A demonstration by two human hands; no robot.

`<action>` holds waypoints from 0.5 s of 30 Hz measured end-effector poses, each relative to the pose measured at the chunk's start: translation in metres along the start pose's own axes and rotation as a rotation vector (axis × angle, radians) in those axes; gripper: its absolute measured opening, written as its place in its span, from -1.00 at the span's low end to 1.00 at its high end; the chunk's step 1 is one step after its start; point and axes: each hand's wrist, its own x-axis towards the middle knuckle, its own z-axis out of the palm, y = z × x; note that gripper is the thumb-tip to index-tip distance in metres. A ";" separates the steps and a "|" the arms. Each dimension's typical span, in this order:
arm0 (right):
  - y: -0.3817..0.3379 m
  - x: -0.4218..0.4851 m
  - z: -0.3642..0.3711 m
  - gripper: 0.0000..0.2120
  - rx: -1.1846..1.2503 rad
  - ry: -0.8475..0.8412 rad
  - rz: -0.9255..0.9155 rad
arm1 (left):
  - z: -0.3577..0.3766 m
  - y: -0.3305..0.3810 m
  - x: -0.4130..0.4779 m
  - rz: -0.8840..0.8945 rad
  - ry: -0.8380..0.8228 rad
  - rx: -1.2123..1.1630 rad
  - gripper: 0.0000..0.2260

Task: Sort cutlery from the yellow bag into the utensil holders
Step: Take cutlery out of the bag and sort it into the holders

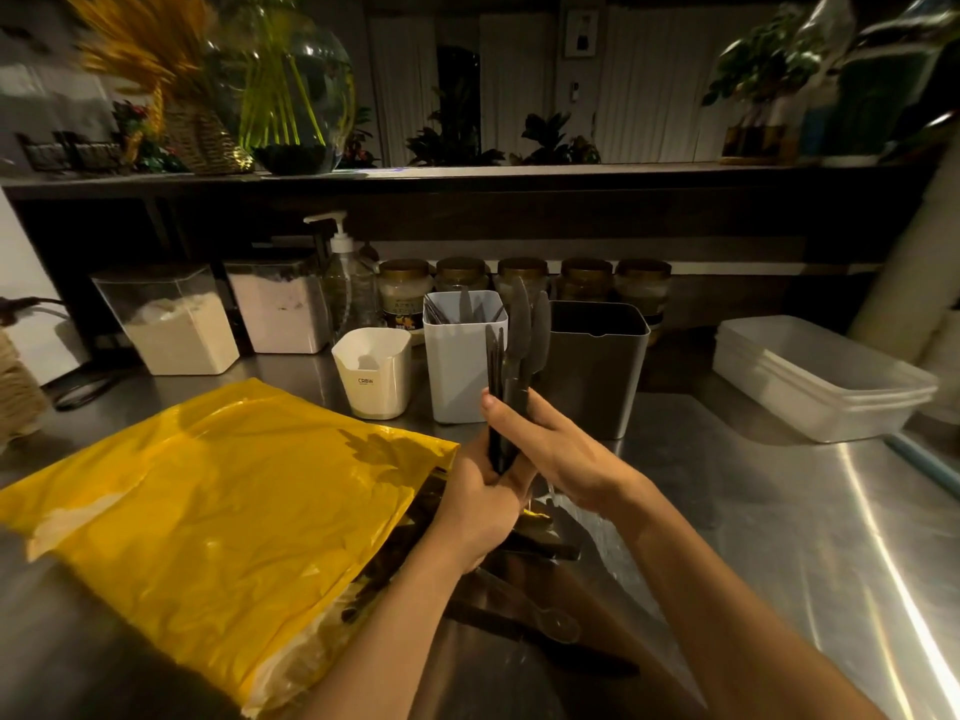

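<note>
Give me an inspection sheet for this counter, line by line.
Surface: steel counter, shiny, dimly lit.
Job's things: yellow bag lies flat at left, mouth toward the hands; bundle of dark cutlery held upright; white holder holds cutlery; cream holder looks empty; grey holder too dark inside to tell; loose cutlery lies by the bag's mouth.
Clutter: two tubs of powder, pump bottle, row of jars, stacked trays at right.
Grips: left hand and right hand both hold the bundle.
Cables: dark cord at far left.
Surroundings: shelf above with plants and glass vase.
</note>
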 end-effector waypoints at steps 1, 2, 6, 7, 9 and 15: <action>-0.002 -0.001 -0.001 -0.71 0.017 -0.018 0.004 | -0.001 0.001 0.000 -0.016 0.002 -0.026 -0.86; -0.004 -0.003 -0.004 -0.66 0.054 -0.039 0.004 | -0.001 0.003 0.000 -0.030 0.001 -0.071 -0.88; -0.004 -0.007 -0.018 -0.55 0.128 -0.097 -0.048 | -0.007 0.005 0.002 -0.057 0.024 -0.241 -0.78; -0.004 -0.007 -0.020 -0.58 0.128 -0.089 -0.063 | -0.010 0.005 0.003 -0.068 0.024 -0.285 -0.78; -0.004 -0.005 -0.022 -0.69 0.103 -0.047 -0.099 | -0.014 0.005 0.004 -0.093 0.002 -0.387 -0.73; -0.014 -0.005 -0.019 -0.78 0.049 0.149 -0.142 | -0.020 0.003 0.004 -0.122 0.020 -0.377 -0.81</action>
